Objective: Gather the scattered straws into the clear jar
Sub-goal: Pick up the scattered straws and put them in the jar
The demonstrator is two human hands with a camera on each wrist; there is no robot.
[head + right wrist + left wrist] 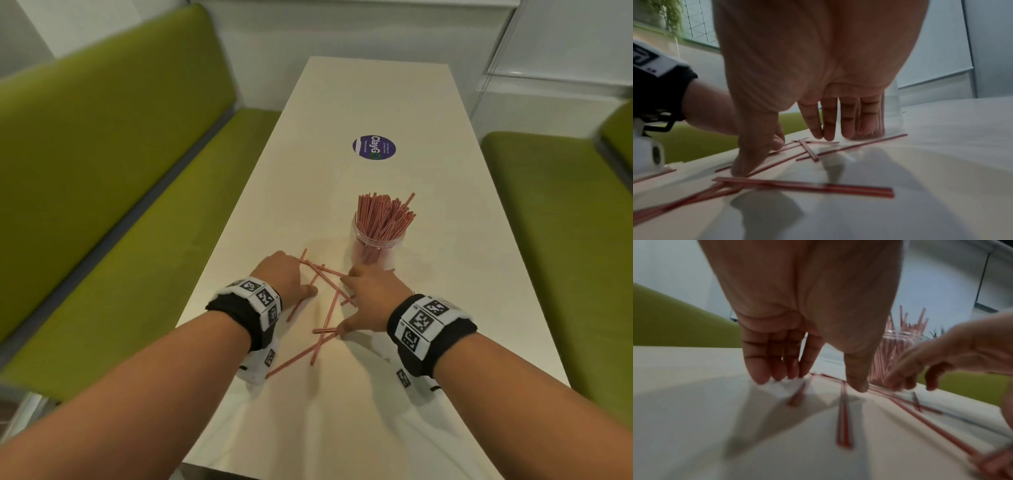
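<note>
A clear jar (376, 245) packed with red-striped straws stands on the white table (428, 308). Several loose straws (329, 308) lie crossed on the table in front of it, between my two hands. My left hand (291, 277) is at their left, its straight fingers (760, 369) pointing down to the tabletop and the thumb spread beside a straw (843, 418). My right hand (366, 298) is at their right, just before the jar (894, 113). Its fingers are straight and the thumb (750, 154) presses where straws (818, 189) cross. Neither hand holds a straw.
A round purple sticker (374, 147) is stuck further along the table. Green padded benches run along the left (102, 154) and right (555, 222) sides. The straws lie close to the table's left edge (219, 250).
</note>
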